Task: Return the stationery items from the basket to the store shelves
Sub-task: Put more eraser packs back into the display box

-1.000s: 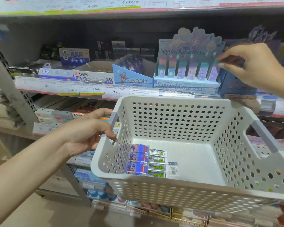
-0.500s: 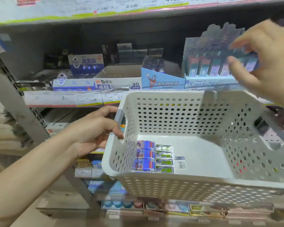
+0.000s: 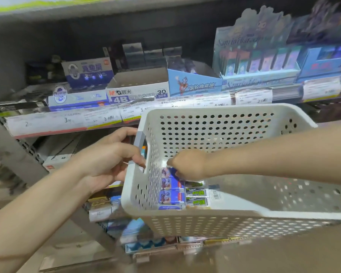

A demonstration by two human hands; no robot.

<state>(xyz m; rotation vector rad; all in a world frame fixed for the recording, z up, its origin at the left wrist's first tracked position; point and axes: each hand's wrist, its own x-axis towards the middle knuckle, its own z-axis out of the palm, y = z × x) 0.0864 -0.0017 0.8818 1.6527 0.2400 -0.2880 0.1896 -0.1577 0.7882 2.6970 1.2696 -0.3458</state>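
Left hand (image 3: pixel 108 160) grips the basket (image 3: pixel 215 211) by its grey side handle — right hand (image 3: pixel 187 164), inside, pinches the blue eraser pack (image 3: pixel 172 191).

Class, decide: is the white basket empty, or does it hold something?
Not empty: the basket holds a blue eraser pack on its floor, under the right hand.

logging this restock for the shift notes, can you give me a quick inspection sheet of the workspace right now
surface: store shelf with price tags along its edge
job's things: white basket held in front of the shelf; eraser packs lying in its left corner
clutter: 4B box, blue display box and Sanrio display on the shelf
hands: left hand grips the basket's left handle; right hand is inside the basket, on the top eraser pack, grip hidden
cables: nothing seen
surroundings: lower shelves with more stock, blurred
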